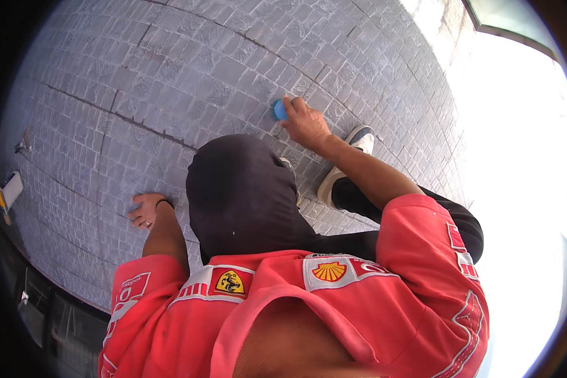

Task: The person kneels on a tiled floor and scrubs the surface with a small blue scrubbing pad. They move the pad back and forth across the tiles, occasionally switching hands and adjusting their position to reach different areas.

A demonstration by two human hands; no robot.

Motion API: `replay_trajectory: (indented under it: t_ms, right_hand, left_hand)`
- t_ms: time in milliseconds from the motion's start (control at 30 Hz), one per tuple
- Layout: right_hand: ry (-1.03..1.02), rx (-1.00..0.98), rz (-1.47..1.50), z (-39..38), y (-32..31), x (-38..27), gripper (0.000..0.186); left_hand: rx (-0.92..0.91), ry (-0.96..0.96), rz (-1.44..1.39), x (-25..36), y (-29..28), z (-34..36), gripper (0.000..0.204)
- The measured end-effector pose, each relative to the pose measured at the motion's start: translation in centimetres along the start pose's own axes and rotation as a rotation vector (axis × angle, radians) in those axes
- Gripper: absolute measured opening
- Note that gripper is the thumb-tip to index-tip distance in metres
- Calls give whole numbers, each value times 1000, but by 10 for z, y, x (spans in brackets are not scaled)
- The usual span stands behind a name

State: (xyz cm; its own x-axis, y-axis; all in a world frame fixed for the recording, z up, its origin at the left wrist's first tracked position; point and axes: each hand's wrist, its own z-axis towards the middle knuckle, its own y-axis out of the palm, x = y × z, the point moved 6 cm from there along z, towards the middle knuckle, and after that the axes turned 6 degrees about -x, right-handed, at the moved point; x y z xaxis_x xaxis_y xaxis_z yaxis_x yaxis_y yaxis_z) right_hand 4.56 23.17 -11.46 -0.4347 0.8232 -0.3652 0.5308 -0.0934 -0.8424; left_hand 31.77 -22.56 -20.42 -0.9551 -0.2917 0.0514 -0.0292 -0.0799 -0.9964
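Observation:
My right hand is closed on a small blue object and holds it down at the grey stone paving. The fingers cover much of the object, and I cannot make out its exact kind. My left hand rests on the paving to the left of my bent knee, its fingers spread and nothing in it. A dark bracelet circles that wrist, and a ring shows on one finger.
At the far left lies a white, flat item with a yellow edge; a small dark thing is just beyond it. My light shoe stands right of my right hand. Dark glazed panels border the lower left. Strong glare washes out the right side.

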Motion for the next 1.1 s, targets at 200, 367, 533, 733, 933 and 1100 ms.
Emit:
replay_trajectory:
  t_ms: [200, 367, 533, 733, 933, 1100]
  right_hand:
    - [-66, -47, -326, 10, -65, 75, 55]
    - [433, -179, -584, 17, -252, 230, 39]
    - [350, 58, -421, -26, -263, 235, 44]
    - [-401, -254, -322, -107, -41, 158, 65]
    - [318, 194, -43, -87, -127, 337, 61]
    - [646, 354, 121, -99, -139, 411, 61]
  left_hand:
    - [-15, 22, -40, -4, 9, 4, 80]
    - [-18, 9, 18, -7, 20, 14, 82]
    - [-40, -21, 73, -9, 31, 22, 83]
    - [-253, -26, -17, -11, 30, 45, 86]
    - [-598, 1001, 738, 55, -30, 61, 62]
    - [-788, 1304, 5, 191, -135, -76, 33]
